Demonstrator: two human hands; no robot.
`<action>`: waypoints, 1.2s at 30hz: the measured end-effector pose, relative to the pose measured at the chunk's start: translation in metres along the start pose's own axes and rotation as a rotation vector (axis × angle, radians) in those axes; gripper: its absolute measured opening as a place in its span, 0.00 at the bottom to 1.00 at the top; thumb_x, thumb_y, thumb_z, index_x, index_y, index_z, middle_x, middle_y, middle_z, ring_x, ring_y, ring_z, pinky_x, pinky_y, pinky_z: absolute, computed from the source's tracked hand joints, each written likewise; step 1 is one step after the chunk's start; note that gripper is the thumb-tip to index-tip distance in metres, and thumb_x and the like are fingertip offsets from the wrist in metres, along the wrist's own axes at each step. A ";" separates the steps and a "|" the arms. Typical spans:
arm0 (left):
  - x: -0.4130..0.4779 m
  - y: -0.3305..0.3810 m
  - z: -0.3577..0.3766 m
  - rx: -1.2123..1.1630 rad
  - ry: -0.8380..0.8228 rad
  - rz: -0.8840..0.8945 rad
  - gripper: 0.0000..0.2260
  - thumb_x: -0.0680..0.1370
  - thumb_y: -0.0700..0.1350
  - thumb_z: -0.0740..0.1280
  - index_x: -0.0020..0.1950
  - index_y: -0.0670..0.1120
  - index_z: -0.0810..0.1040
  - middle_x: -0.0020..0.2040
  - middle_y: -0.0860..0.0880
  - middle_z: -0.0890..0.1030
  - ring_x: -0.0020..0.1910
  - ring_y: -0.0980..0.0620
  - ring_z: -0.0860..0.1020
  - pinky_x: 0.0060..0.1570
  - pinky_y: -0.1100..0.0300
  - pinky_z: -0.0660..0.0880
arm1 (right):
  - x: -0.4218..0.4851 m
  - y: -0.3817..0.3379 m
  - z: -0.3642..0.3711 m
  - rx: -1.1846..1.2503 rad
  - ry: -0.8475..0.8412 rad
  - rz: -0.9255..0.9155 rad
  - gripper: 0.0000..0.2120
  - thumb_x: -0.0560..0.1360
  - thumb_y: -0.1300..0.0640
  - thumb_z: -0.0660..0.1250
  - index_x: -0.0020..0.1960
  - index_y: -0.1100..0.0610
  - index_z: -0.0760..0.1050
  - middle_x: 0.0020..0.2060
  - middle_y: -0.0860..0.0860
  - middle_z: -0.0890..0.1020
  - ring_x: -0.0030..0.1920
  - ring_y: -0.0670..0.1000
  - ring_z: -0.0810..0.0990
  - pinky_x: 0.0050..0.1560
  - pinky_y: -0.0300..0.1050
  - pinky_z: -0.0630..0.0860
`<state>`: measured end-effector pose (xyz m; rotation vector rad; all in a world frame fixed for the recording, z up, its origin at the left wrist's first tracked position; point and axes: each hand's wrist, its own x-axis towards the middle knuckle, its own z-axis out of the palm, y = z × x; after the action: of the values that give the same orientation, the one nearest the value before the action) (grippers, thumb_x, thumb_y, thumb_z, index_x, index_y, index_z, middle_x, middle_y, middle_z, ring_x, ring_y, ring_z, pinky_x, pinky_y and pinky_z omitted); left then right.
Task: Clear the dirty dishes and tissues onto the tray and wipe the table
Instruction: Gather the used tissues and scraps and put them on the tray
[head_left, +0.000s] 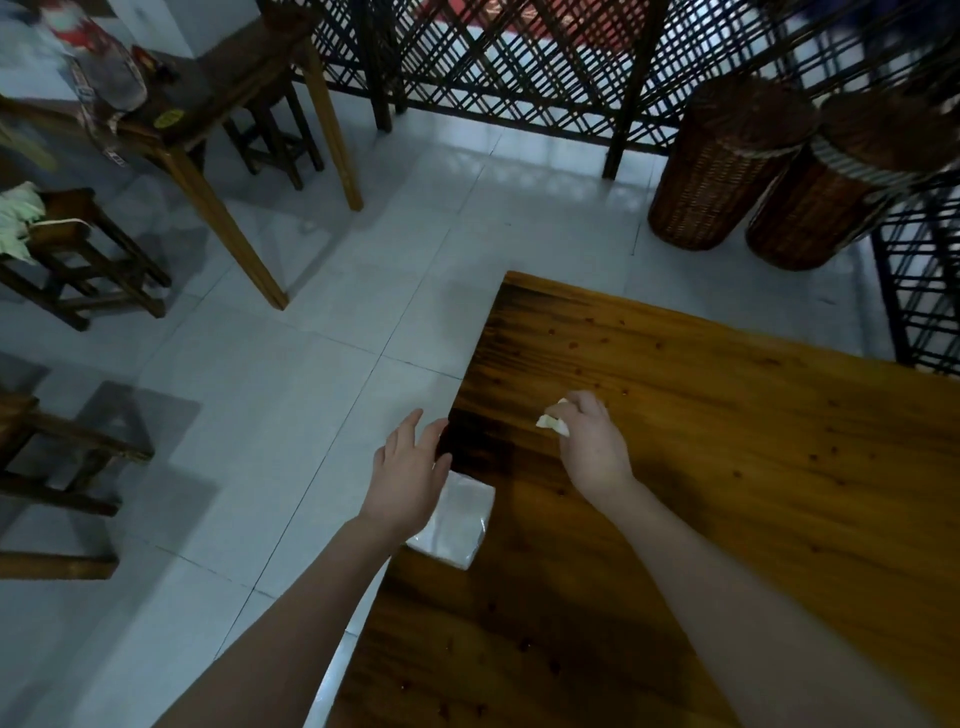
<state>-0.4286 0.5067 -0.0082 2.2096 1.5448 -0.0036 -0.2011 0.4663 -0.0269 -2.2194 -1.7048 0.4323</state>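
My right hand (589, 447) pinches a crumpled tissue (552, 422) in curled fingers near the far left corner of the table (753, 467); my left hand (410, 467) hovers, fingers spread, over the left edge above a white tissue pack (460, 527); two wicker baskets (727, 166) stand on the floor (311, 374) beyond, contents hidden.

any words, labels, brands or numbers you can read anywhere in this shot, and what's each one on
No text here can be read.
The yellow sticker on the far table: blurred, unreadable.
The small white label on that table's edge: too small to read.
The red and white item at top left: blurred, any print unreadable.
The tissue pack and the crumpled tissue in the right hand: no print visible.
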 end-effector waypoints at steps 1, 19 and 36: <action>-0.003 0.012 0.001 -0.007 -0.007 0.021 0.21 0.83 0.52 0.54 0.76 0.52 0.57 0.78 0.47 0.53 0.75 0.47 0.57 0.72 0.49 0.58 | -0.012 0.008 -0.009 0.005 0.011 -0.001 0.21 0.73 0.71 0.63 0.62 0.56 0.76 0.63 0.54 0.72 0.61 0.55 0.72 0.55 0.46 0.76; -0.162 0.253 0.082 0.082 -0.175 0.483 0.22 0.83 0.50 0.55 0.76 0.52 0.56 0.78 0.46 0.52 0.75 0.44 0.57 0.72 0.46 0.59 | -0.331 0.153 -0.114 0.012 0.203 0.389 0.29 0.75 0.69 0.62 0.73 0.52 0.64 0.67 0.49 0.69 0.65 0.50 0.70 0.60 0.42 0.74; -0.323 0.436 0.199 0.191 -0.338 0.764 0.21 0.83 0.51 0.53 0.77 0.52 0.56 0.77 0.48 0.53 0.75 0.44 0.58 0.72 0.46 0.59 | -0.589 0.290 -0.163 0.033 0.322 0.711 0.27 0.75 0.67 0.62 0.70 0.49 0.66 0.60 0.48 0.73 0.60 0.50 0.70 0.51 0.41 0.74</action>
<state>-0.1114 0.0272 0.0462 2.6403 0.4872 -0.2830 -0.0245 -0.1844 0.0292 -2.6422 -0.7137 0.2267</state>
